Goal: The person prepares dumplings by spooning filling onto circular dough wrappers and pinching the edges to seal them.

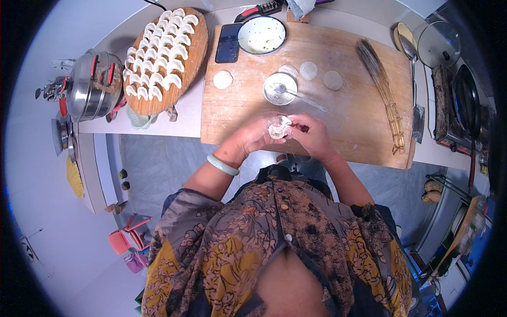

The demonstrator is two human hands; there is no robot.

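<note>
Both hands meet over the near edge of a floured wooden board. My left hand cups a partly folded dumpling, its rim gathered in pleats on one side. My right hand pinches the right edge of that dough with thumb and fingers. Whatever filling is inside is hard to make out. Just beyond the hands stands a small white bowl with filling and a metal spoon resting in it. Round dough wrappers lie past the bowl, another one to the right and a small stack to the left.
An oval wooden board at the left carries rows of shaped dumplings. Behind are a phone and an enamel bowl. A straw brush lies right. A steamer pot and a gas stove flank the counter.
</note>
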